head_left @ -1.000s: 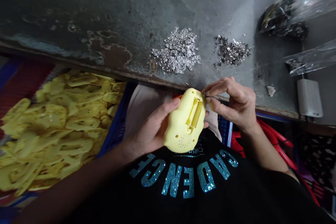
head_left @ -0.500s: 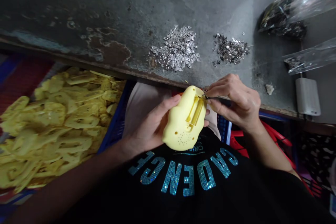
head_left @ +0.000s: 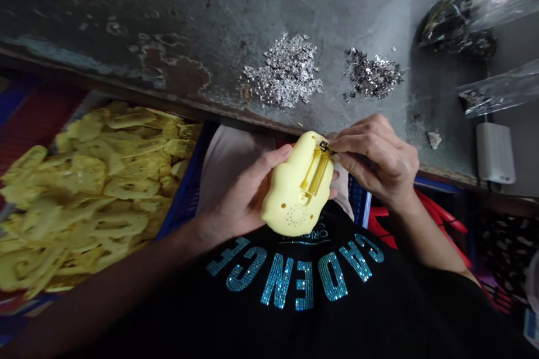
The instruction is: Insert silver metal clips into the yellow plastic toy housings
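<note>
We are looking down at a gray metal table with a pile of silver bits and a pile of dark bits on it. A blue basket of flat yellow shapes is sitting beside us. Our left hand is gripping a yellow toy shell just by the table edge, and our right hand is pinching a tiny dark piece against its top.

"CADENCE" in teal rhinestones, upside down, on black T-shirt.
</note>
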Demonstrator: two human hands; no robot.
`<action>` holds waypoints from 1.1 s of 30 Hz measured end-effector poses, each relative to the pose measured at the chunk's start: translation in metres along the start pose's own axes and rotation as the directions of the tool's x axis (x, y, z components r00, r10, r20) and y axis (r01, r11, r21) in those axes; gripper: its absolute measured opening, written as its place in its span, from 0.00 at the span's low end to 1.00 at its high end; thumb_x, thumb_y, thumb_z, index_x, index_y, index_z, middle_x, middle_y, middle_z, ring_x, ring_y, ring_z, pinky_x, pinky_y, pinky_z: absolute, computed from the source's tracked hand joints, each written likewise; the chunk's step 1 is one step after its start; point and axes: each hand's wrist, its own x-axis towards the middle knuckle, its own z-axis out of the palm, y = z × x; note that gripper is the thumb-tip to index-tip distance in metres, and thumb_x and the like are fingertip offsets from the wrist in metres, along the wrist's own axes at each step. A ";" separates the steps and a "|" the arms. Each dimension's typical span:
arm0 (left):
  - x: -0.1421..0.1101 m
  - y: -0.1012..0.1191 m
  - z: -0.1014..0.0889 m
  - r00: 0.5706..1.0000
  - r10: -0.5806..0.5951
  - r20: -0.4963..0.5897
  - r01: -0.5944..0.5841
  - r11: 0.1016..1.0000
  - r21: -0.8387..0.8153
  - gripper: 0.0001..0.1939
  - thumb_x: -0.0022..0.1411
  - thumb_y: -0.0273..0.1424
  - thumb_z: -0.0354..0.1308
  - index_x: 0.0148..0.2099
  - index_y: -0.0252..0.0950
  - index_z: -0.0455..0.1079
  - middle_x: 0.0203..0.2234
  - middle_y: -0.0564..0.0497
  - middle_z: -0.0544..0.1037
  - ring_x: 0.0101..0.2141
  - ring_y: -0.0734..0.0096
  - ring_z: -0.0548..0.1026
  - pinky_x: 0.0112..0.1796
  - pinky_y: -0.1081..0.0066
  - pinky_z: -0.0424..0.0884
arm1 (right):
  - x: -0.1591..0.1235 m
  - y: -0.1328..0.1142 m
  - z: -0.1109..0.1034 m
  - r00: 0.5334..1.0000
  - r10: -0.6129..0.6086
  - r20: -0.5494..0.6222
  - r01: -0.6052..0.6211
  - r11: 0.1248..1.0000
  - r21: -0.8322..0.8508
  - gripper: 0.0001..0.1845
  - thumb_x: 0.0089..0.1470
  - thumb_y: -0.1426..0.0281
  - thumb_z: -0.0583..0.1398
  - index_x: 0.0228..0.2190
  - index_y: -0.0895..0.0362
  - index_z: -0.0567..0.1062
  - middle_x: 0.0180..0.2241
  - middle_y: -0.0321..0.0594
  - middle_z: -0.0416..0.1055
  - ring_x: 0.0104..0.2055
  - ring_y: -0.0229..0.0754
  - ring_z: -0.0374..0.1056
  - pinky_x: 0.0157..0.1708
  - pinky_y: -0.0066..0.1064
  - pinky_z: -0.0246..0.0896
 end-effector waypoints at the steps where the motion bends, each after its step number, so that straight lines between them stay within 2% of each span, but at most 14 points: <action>1: 0.001 0.001 0.002 1.000 -0.010 -0.020 0.010 1.000 0.007 0.35 0.74 0.49 0.63 0.71 0.30 0.72 0.57 0.36 0.86 0.55 0.45 0.86 0.61 0.51 0.79 | -0.001 0.000 0.001 1.000 -0.004 -0.007 0.004 1.000 -0.008 0.08 0.70 0.67 0.67 0.50 0.48 0.81 0.43 0.36 0.85 0.42 0.43 0.80 0.44 0.40 0.70; 4: 0.002 0.002 0.008 0.997 -0.031 -0.073 0.033 0.999 0.021 0.40 0.70 0.50 0.67 0.73 0.31 0.69 0.54 0.38 0.88 0.55 0.45 0.87 0.61 0.51 0.78 | -0.003 0.000 0.002 0.999 -0.038 -0.023 0.038 0.999 -0.027 0.10 0.70 0.68 0.68 0.51 0.49 0.80 0.43 0.38 0.85 0.42 0.44 0.80 0.44 0.41 0.70; 8: 0.001 -0.002 0.014 0.998 -0.003 -0.063 0.003 1.000 0.008 0.36 0.74 0.47 0.61 0.74 0.30 0.67 0.49 0.40 0.90 0.53 0.46 0.87 0.60 0.51 0.79 | -0.007 0.000 0.003 0.998 -0.059 -0.018 0.058 0.998 -0.038 0.12 0.69 0.68 0.68 0.53 0.49 0.80 0.44 0.40 0.85 0.43 0.47 0.79 0.44 0.43 0.70; 11: 0.001 -0.006 0.016 0.996 0.029 -0.079 -0.030 0.999 -0.023 0.36 0.73 0.47 0.60 0.75 0.32 0.66 0.49 0.40 0.89 0.52 0.45 0.88 0.58 0.52 0.80 | -0.009 -0.001 0.003 0.998 -0.055 -0.004 0.055 0.996 -0.065 0.15 0.69 0.68 0.67 0.55 0.44 0.80 0.45 0.37 0.85 0.42 0.47 0.78 0.43 0.43 0.68; 14: 0.001 -0.008 0.017 0.995 0.062 -0.083 -0.064 0.998 -0.021 0.36 0.74 0.47 0.61 0.75 0.32 0.67 0.51 0.40 0.89 0.53 0.44 0.87 0.59 0.52 0.79 | -0.010 -0.002 0.002 0.996 -0.084 -0.001 0.084 0.992 -0.096 0.14 0.70 0.68 0.67 0.55 0.44 0.80 0.46 0.36 0.86 0.42 0.47 0.78 0.41 0.44 0.66; 23: 0.002 -0.007 0.024 0.976 0.095 -0.196 -0.085 0.995 0.059 0.35 0.69 0.46 0.68 0.70 0.30 0.71 0.52 0.42 0.89 0.59 0.45 0.83 0.60 0.57 0.79 | -0.007 -0.007 -0.001 0.983 -0.179 0.032 0.182 0.965 -0.192 0.09 0.71 0.69 0.66 0.51 0.52 0.79 0.44 0.40 0.86 0.42 0.46 0.76 0.38 0.43 0.63; 26: 0.003 -0.006 0.024 0.985 0.082 -0.154 -0.076 0.996 0.044 0.37 0.70 0.46 0.67 0.71 0.30 0.69 0.50 0.41 0.89 0.57 0.45 0.85 0.59 0.56 0.80 | -0.009 -0.007 -0.002 0.987 -0.158 0.040 0.163 0.968 -0.191 0.11 0.71 0.68 0.66 0.53 0.49 0.79 0.46 0.39 0.87 0.43 0.47 0.77 0.39 0.43 0.63; 30: 0.003 -0.005 0.023 0.997 0.064 -0.036 -0.063 0.998 0.027 0.37 0.71 0.48 0.63 0.73 0.31 0.69 0.47 0.40 0.90 0.53 0.43 0.87 0.57 0.51 0.81 | -0.013 -0.008 0.000 0.996 -0.094 0.006 0.094 0.987 -0.129 0.17 0.69 0.68 0.68 0.57 0.45 0.79 0.48 0.37 0.87 0.43 0.47 0.79 0.41 0.44 0.66; 33: 0.003 -0.005 0.025 0.998 0.060 -0.022 -0.060 0.997 0.040 0.35 0.73 0.48 0.61 0.73 0.32 0.68 0.47 0.40 0.90 0.54 0.44 0.87 0.58 0.52 0.80 | -0.013 -0.009 0.001 0.997 -0.067 -0.035 0.062 0.991 -0.119 0.18 0.68 0.70 0.69 0.57 0.46 0.80 0.47 0.38 0.87 0.42 0.47 0.78 0.41 0.44 0.67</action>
